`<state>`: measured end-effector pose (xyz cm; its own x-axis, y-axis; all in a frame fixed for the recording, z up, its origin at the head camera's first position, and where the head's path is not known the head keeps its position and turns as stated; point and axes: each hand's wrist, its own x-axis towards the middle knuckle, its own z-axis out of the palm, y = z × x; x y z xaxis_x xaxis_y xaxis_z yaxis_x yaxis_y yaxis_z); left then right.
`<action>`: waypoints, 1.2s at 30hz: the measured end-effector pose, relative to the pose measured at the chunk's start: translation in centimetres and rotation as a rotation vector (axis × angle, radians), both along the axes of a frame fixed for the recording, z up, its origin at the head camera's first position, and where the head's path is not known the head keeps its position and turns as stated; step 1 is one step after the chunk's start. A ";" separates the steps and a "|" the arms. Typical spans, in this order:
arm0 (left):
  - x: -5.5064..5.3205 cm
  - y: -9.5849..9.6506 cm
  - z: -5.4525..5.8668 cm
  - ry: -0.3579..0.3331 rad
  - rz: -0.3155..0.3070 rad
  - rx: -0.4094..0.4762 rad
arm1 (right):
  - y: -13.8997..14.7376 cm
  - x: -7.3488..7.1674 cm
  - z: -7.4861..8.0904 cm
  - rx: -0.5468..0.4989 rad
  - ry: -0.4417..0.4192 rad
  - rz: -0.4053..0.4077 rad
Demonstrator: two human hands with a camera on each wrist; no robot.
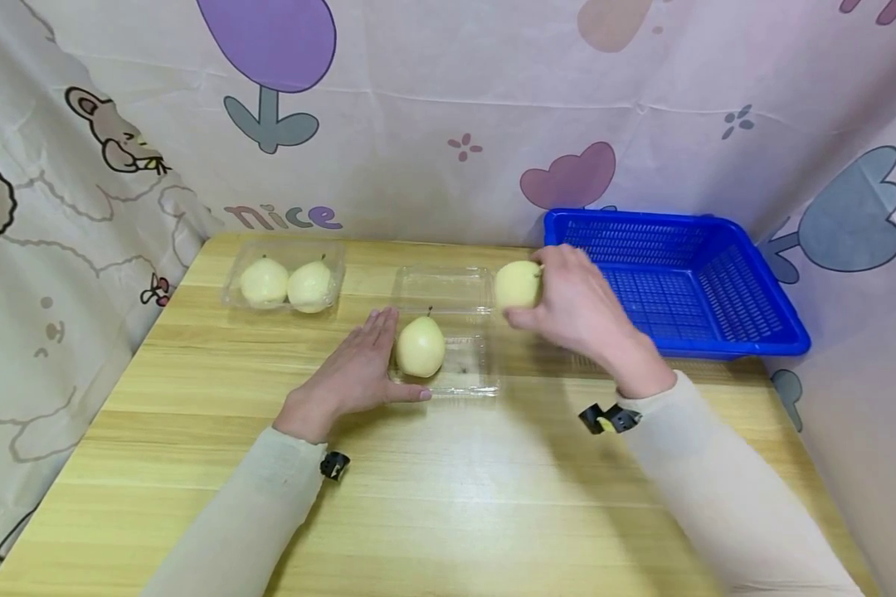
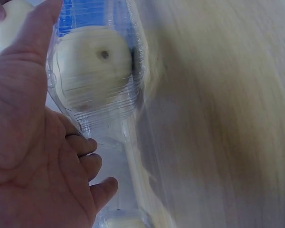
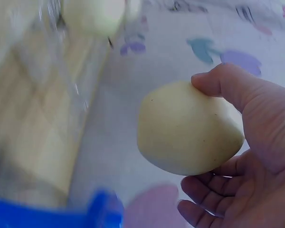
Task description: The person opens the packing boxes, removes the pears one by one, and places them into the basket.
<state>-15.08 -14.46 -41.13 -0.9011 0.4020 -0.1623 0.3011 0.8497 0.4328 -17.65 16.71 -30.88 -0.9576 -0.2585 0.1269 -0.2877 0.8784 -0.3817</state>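
Note:
My right hand (image 1: 578, 298) holds a pale yellow pear (image 1: 518, 284) above the table, left of the blue basket. In the right wrist view, the thumb lies on one side of this pear (image 3: 185, 128) and fingers on the other. A clear plastic clamshell box (image 1: 472, 365) lies with its lid (image 1: 444, 288) folded back. One pear (image 1: 421, 347) stands in its left half, stem up. My left hand (image 1: 354, 369) rests against the box's left side, thumb along the front edge. Seen from the left wrist, a pear (image 2: 92, 61) shows through the plastic wall.
Another clear plastic box (image 1: 231, 278) with two pears (image 1: 265, 282) stands at the back left. A blue perforated basket (image 1: 780, 323) sits at the back right. A printed curtain (image 1: 418, 99) hangs behind the wooden table (image 1: 448, 497).

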 end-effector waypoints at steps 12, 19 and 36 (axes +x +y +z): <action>0.1 -0.1 0.0 0.006 -0.004 0.001 | 8.1 -2.0 0.1 0.022 -0.030 -0.186; 0.1 -0.1 -0.1 0.008 -0.006 0.000 | 10.2 -3.1 -3.2 0.089 -0.163 -0.196; 0.1 -0.1 -0.1 0.000 0.000 0.000 | 10.5 -4.4 -5.3 0.105 -0.374 -0.126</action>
